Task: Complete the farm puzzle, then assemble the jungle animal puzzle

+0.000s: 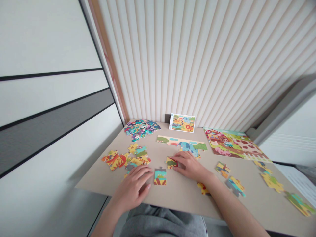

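Observation:
My right hand (190,165) has its thumb and fingertips on the right edge of a green, yellow and red puzzle piece (170,162) near the table's middle. Its fingers cover part of that piece. Just below lies a separate piece with a green animal on teal (160,177). My left hand (134,186) rests to the left of it, fingers stretched out and nothing visibly held. Its fingertips touch or overlap the loose yellow and orange pieces (119,160); which, I cannot tell. Beyond my right hand is a joined strip with a blue elephant (189,147).
A picture card (182,123) leans upright at the back. Purple and teal pieces (142,128) are heaped at back left. An assembled farm puzzle (232,143) lies at right. More loose pieces (235,186) lie around my right forearm and along the table's (182,204) right side.

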Demonstrator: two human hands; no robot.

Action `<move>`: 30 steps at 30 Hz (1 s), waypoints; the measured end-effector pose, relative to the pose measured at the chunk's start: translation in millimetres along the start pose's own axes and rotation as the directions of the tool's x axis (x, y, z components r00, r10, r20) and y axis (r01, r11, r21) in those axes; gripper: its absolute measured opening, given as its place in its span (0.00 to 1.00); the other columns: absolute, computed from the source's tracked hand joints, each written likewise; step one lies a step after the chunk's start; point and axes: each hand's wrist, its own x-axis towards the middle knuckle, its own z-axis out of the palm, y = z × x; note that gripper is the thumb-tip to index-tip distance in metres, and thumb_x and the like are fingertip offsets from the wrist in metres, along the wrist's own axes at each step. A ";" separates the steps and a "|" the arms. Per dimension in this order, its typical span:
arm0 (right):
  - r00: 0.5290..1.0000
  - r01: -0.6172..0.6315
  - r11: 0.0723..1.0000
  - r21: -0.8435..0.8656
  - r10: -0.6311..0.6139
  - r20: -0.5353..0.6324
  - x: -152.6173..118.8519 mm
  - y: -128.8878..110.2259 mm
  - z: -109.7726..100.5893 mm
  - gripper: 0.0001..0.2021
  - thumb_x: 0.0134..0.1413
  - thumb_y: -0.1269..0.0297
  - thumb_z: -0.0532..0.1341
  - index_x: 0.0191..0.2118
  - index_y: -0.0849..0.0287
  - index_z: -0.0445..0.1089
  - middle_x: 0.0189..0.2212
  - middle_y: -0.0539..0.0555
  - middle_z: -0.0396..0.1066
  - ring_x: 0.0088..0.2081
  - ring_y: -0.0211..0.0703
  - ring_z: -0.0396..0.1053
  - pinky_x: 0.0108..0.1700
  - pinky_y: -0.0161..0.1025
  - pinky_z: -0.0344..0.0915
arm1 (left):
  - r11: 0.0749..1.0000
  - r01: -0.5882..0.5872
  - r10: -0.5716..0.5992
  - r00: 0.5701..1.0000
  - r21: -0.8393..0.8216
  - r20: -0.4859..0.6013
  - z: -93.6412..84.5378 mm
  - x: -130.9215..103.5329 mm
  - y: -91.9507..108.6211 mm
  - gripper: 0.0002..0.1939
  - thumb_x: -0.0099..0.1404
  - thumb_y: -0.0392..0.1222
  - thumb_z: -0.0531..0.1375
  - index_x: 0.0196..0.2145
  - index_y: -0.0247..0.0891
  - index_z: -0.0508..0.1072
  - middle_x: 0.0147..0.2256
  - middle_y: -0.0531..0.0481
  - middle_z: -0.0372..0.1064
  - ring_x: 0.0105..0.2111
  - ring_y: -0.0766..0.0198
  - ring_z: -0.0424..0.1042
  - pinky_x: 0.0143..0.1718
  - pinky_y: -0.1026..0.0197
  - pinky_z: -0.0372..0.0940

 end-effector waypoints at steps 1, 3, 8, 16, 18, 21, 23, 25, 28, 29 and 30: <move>1.000 -0.025 0.999 -0.024 0.025 -0.005 0.2 -0.7 0.8 0.22 0.68 0.52 0.62 0.64 0.48 0.70 0.55 0.59 0.73 0.56 0.52 0.70 0.61 0.51 0.63 | 1.000 0.000 0.000 1.000 0.000 0.006 0.1 -0.2 -0.1 0.23 0.72 0.40 0.56 0.64 0.46 0.69 0.62 0.45 0.68 0.66 0.51 0.63 0.68 0.45 0.63; 0.996 -0.085 0.992 -0.089 0.083 -0.024 1.1 -2.0 4.1 0.24 0.66 0.48 0.64 0.63 0.48 0.72 0.51 0.59 0.74 0.53 0.54 0.71 0.58 0.52 0.64 | 1.000 -0.001 0.001 1.000 0.000 0.008 0.5 -0.7 -0.4 0.24 0.72 0.40 0.56 0.64 0.46 0.68 0.62 0.45 0.68 0.66 0.51 0.63 0.67 0.44 0.63; 0.976 -0.215 0.959 -0.183 0.203 -0.078 4.8 -6.9 13.6 0.24 0.65 0.43 0.63 0.58 0.51 0.74 0.44 0.60 0.75 0.47 0.55 0.72 0.53 0.52 0.64 | 1.000 -0.003 0.003 1.000 -0.001 -0.008 1.2 -1.1 -0.2 0.23 0.72 0.40 0.56 0.64 0.47 0.69 0.62 0.45 0.68 0.65 0.51 0.64 0.67 0.45 0.64; 0.991 -0.121 0.986 -0.114 0.113 -0.070 2.7 -4.4 10.7 0.23 0.68 0.52 0.63 0.64 0.52 0.69 0.59 0.61 0.72 0.59 0.56 0.68 0.62 0.55 0.59 | 1.000 -0.011 0.011 1.000 -0.005 -0.017 -3.1 1.7 2.8 0.23 0.71 0.39 0.56 0.63 0.46 0.70 0.61 0.44 0.69 0.64 0.51 0.65 0.66 0.45 0.65; 0.991 -0.123 0.987 -0.106 0.117 -0.061 2.7 -3.6 12.5 0.22 0.68 0.53 0.62 0.63 0.52 0.70 0.56 0.60 0.74 0.56 0.55 0.69 0.60 0.54 0.60 | 1.000 -0.012 0.012 1.000 -0.009 -0.023 -3.4 1.9 3.3 0.23 0.71 0.39 0.57 0.63 0.46 0.70 0.61 0.44 0.69 0.64 0.51 0.65 0.66 0.46 0.65; 0.989 -0.141 0.983 -0.116 0.135 -0.062 4.0 -4.3 15.9 0.19 0.69 0.53 0.62 0.61 0.53 0.72 0.52 0.60 0.76 0.53 0.54 0.70 0.57 0.52 0.62 | 1.000 -0.013 0.012 0.999 -0.017 -0.039 -2.8 1.8 3.5 0.23 0.70 0.38 0.57 0.62 0.47 0.71 0.60 0.45 0.70 0.64 0.51 0.66 0.66 0.46 0.66; 0.988 -0.148 0.981 -0.122 0.142 -0.060 4.9 -5.4 16.9 0.18 0.70 0.53 0.61 0.60 0.52 0.72 0.49 0.60 0.76 0.51 0.54 0.71 0.55 0.51 0.62 | 1.000 -0.014 0.013 0.999 -0.020 -0.043 -2.2 1.7 3.2 0.24 0.70 0.38 0.57 0.62 0.47 0.71 0.60 0.45 0.70 0.63 0.51 0.66 0.65 0.46 0.66; 0.987 -0.157 0.980 -0.125 0.152 -0.053 5.7 -6.5 16.7 0.18 0.70 0.53 0.60 0.60 0.51 0.72 0.47 0.59 0.76 0.50 0.54 0.71 0.54 0.51 0.62 | 1.000 -0.010 0.009 0.999 -0.019 -0.037 -1.7 1.5 2.9 0.24 0.70 0.38 0.57 0.62 0.47 0.71 0.60 0.45 0.70 0.64 0.50 0.66 0.65 0.45 0.66; 0.985 -0.171 0.977 -0.124 0.166 -0.048 6.2 -7.1 15.8 0.19 0.70 0.52 0.60 0.61 0.51 0.72 0.45 0.58 0.77 0.50 0.53 0.71 0.54 0.50 0.63 | 1.000 -0.012 0.011 0.999 -0.018 -0.040 -1.2 1.3 2.4 0.24 0.70 0.38 0.57 0.62 0.47 0.71 0.60 0.45 0.70 0.64 0.51 0.66 0.65 0.46 0.66; 0.985 -0.171 0.978 -0.121 0.167 -0.049 6.2 -6.8 15.8 0.18 0.70 0.52 0.60 0.60 0.51 0.72 0.46 0.58 0.77 0.50 0.53 0.71 0.54 0.50 0.63 | 1.000 -0.016 0.015 0.999 -0.020 -0.046 -1.2 1.2 2.3 0.24 0.70 0.38 0.57 0.62 0.48 0.71 0.60 0.45 0.70 0.64 0.50 0.66 0.65 0.46 0.66; 0.985 -0.170 0.979 -0.116 0.165 -0.052 6.2 -6.3 16.1 0.18 0.71 0.53 0.59 0.59 0.51 0.72 0.46 0.58 0.77 0.50 0.52 0.72 0.54 0.49 0.63 | 1.000 -0.019 0.018 0.998 -0.020 -0.052 -1.1 1.1 2.1 0.24 0.70 0.38 0.57 0.62 0.48 0.71 0.60 0.45 0.70 0.63 0.50 0.66 0.65 0.46 0.67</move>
